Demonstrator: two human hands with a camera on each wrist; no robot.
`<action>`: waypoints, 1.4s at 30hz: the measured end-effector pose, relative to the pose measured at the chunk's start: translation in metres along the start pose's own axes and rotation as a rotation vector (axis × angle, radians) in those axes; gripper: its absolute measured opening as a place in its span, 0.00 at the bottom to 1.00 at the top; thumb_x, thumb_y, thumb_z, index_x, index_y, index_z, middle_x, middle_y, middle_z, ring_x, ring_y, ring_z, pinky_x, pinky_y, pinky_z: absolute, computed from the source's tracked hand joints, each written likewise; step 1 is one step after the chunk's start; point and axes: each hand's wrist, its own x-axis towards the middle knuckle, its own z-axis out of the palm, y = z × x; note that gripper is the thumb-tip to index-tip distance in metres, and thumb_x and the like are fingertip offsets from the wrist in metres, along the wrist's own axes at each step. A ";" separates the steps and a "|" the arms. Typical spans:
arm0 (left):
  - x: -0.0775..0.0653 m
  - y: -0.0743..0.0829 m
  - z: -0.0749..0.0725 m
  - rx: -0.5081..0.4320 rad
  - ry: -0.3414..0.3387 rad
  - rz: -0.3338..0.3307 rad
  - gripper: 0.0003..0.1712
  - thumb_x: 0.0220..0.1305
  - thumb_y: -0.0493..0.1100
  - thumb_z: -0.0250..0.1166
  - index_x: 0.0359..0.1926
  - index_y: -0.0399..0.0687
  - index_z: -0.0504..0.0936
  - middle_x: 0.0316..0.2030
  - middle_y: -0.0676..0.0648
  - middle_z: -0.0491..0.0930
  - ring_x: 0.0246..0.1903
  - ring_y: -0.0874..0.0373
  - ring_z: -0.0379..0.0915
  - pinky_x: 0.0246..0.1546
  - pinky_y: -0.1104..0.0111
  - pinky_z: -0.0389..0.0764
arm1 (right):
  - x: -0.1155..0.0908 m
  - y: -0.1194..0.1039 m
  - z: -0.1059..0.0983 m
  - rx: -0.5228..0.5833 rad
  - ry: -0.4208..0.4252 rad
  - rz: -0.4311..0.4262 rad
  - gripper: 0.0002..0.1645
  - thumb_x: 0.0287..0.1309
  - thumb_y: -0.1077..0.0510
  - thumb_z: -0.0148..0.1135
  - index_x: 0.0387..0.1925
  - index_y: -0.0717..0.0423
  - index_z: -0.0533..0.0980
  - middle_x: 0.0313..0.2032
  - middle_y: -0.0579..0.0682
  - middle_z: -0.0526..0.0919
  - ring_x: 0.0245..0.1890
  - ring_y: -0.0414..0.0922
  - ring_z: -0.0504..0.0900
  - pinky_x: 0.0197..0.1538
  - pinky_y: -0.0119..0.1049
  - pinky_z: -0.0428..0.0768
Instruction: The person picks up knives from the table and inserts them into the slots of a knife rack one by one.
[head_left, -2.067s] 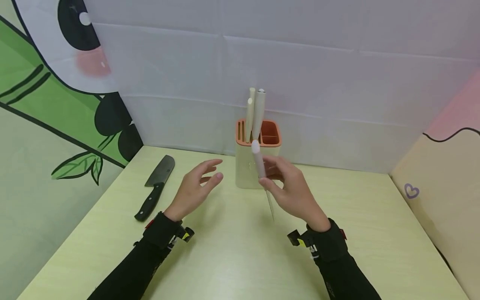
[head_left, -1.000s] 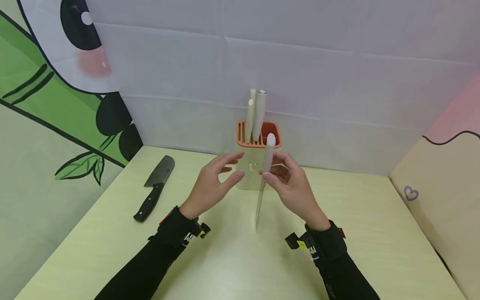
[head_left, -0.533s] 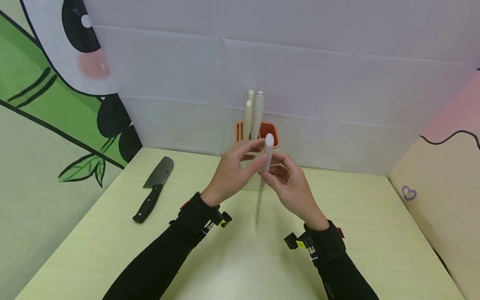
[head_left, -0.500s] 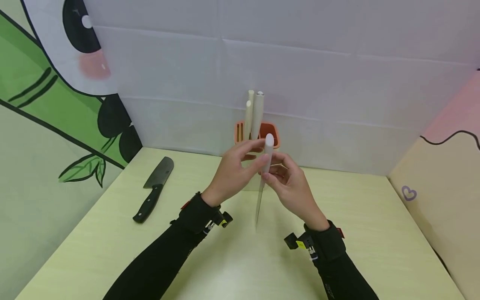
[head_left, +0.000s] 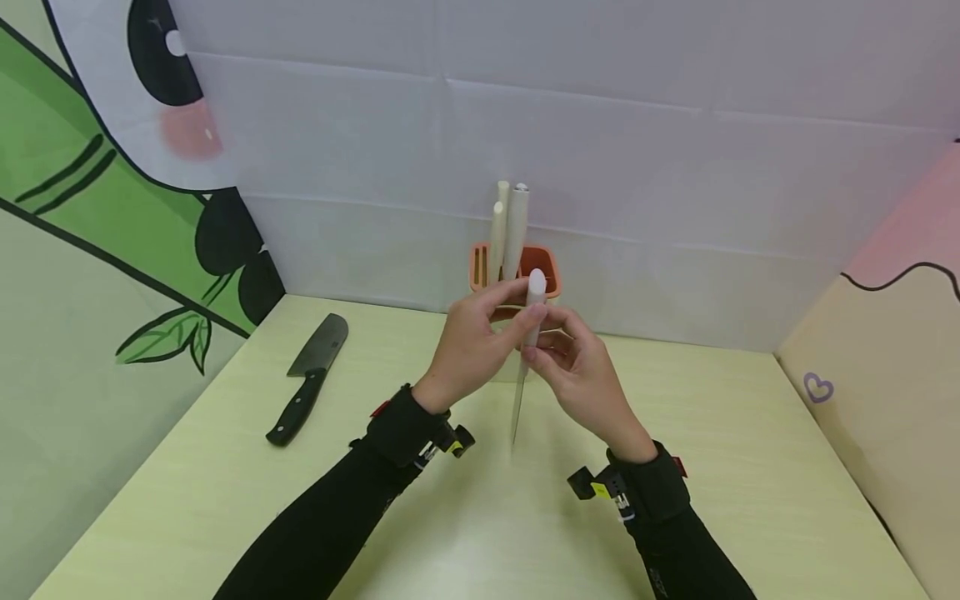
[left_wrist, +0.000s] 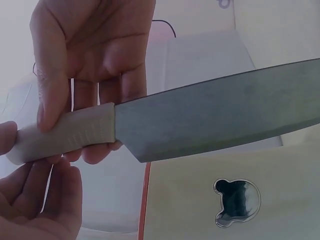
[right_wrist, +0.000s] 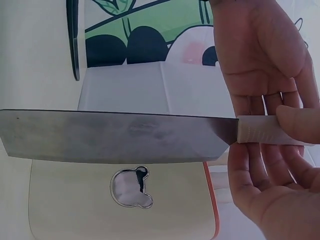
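Observation:
A kitchen knife (head_left: 536,290) with a pale handle is held upright in the air, blade down, in front of the knife holder. My right hand (head_left: 588,375) pinches the handle's lower part, close to the blade. Higher on the same handle, my left hand (head_left: 474,346) holds it between thumb and fingers. Both wrist views show the broad steel blade of the knife (left_wrist: 215,115) side-on, apart from the holder's cream wall (right_wrist: 75,195). In the head view my hands hide most of the knife holder (head_left: 553,290), which has an orange slotted top.
On the table's left lies a cleaver (head_left: 307,379) with a black handle. Several pale-handled utensils (head_left: 516,229) stand in the holder's slots. A grey-white cloth wall (head_left: 637,167) rises behind the table (head_left: 720,467), and printed panels flank both sides.
My left hand has come rightward from beside the holder and taken hold of the knife's handle. The knife, in my right hand throughout, has swung its tip leftward.

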 end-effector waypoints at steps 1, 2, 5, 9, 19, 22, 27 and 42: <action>0.001 0.000 0.001 0.003 0.007 0.002 0.23 0.76 0.42 0.68 0.67 0.39 0.81 0.55 0.43 0.87 0.56 0.54 0.84 0.59 0.65 0.84 | 0.001 0.001 -0.002 -0.003 -0.002 0.000 0.29 0.69 0.72 0.66 0.69 0.64 0.71 0.57 0.59 0.80 0.50 0.47 0.86 0.53 0.32 0.87; 0.002 0.000 0.002 0.004 0.013 0.003 0.23 0.76 0.41 0.68 0.67 0.39 0.81 0.55 0.43 0.87 0.56 0.54 0.84 0.59 0.66 0.84 | 0.002 0.003 -0.003 -0.006 -0.004 0.000 0.29 0.69 0.72 0.66 0.69 0.64 0.71 0.57 0.59 0.81 0.50 0.47 0.86 0.53 0.32 0.87; 0.006 -0.002 0.005 0.008 0.026 0.010 0.23 0.76 0.40 0.68 0.67 0.38 0.81 0.55 0.42 0.88 0.55 0.54 0.85 0.58 0.66 0.85 | 0.006 0.007 -0.008 -0.013 -0.013 -0.006 0.29 0.69 0.72 0.66 0.68 0.64 0.72 0.57 0.59 0.81 0.52 0.48 0.85 0.54 0.32 0.87; 0.012 -0.004 0.008 0.010 0.046 0.023 0.23 0.76 0.39 0.68 0.67 0.36 0.80 0.54 0.41 0.87 0.54 0.53 0.85 0.57 0.67 0.85 | 0.011 0.012 -0.018 -0.027 -0.037 -0.017 0.28 0.70 0.70 0.66 0.69 0.63 0.72 0.58 0.58 0.82 0.56 0.50 0.84 0.56 0.32 0.86; 0.033 -0.012 0.013 0.015 0.093 0.014 0.23 0.76 0.39 0.68 0.67 0.36 0.81 0.52 0.42 0.87 0.50 0.55 0.86 0.53 0.67 0.87 | 0.039 0.036 -0.065 -0.097 0.022 -0.032 0.27 0.73 0.64 0.66 0.69 0.61 0.72 0.59 0.57 0.81 0.60 0.53 0.82 0.61 0.30 0.83; 0.040 -0.015 0.015 0.027 0.099 0.004 0.23 0.75 0.39 0.68 0.66 0.36 0.81 0.52 0.42 0.87 0.50 0.55 0.86 0.52 0.67 0.87 | 0.051 0.051 -0.076 -0.098 0.020 -0.022 0.32 0.71 0.64 0.68 0.73 0.60 0.69 0.63 0.58 0.78 0.63 0.55 0.80 0.65 0.36 0.82; 0.051 -0.020 0.018 0.048 0.117 -0.011 0.22 0.76 0.39 0.68 0.66 0.35 0.81 0.51 0.42 0.87 0.48 0.54 0.86 0.52 0.67 0.87 | 0.077 0.081 -0.084 -0.105 -0.032 0.064 0.49 0.69 0.59 0.72 0.82 0.56 0.56 0.76 0.57 0.66 0.75 0.56 0.69 0.75 0.52 0.72; 0.064 -0.024 0.018 0.060 0.131 -0.018 0.22 0.76 0.38 0.67 0.67 0.35 0.81 0.51 0.41 0.87 0.49 0.54 0.86 0.52 0.66 0.87 | 0.121 0.151 -0.056 -0.005 -0.064 0.175 0.62 0.65 0.58 0.73 0.85 0.38 0.42 0.80 0.49 0.56 0.76 0.52 0.62 0.77 0.60 0.64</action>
